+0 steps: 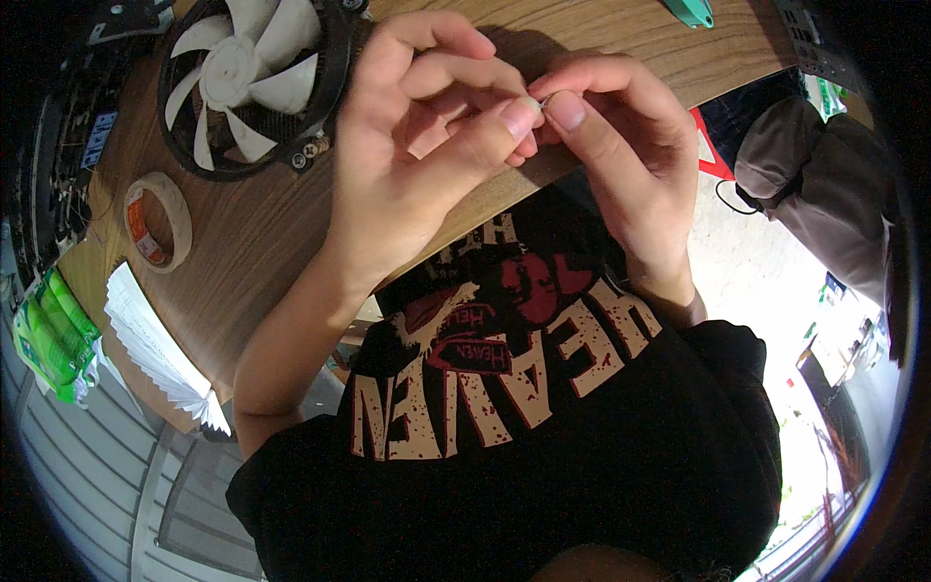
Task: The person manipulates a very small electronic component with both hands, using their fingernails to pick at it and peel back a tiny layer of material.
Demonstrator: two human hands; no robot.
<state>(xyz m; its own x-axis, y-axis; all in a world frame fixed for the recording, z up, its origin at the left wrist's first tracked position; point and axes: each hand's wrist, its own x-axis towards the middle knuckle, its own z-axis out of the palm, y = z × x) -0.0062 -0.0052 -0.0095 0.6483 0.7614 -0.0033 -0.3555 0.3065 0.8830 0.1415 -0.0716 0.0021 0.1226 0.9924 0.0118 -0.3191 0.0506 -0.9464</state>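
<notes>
My left hand [432, 145] and my right hand [621, 165] meet above the wooden table's edge, thumbs and index fingers pinched at a small shiny piece [542, 104] too tiny to make out and mostly hidden by the fingertips. The middle of my left hand's fingers curl loosely above and behind the pinch. Left of my hands lies a black heatsink with a white fan [233, 73], small screws at its corner. A roll of tan tape [175, 223] rests below it on the table [252, 223].
A fanned stack of paper [155, 339], a green package [53, 335] and dark electronic hardware [68, 165] line the left. A teal tool [690, 10] sits at the top edge. Dark grey fabric [815, 194] hangs or lies beyond the table on the right.
</notes>
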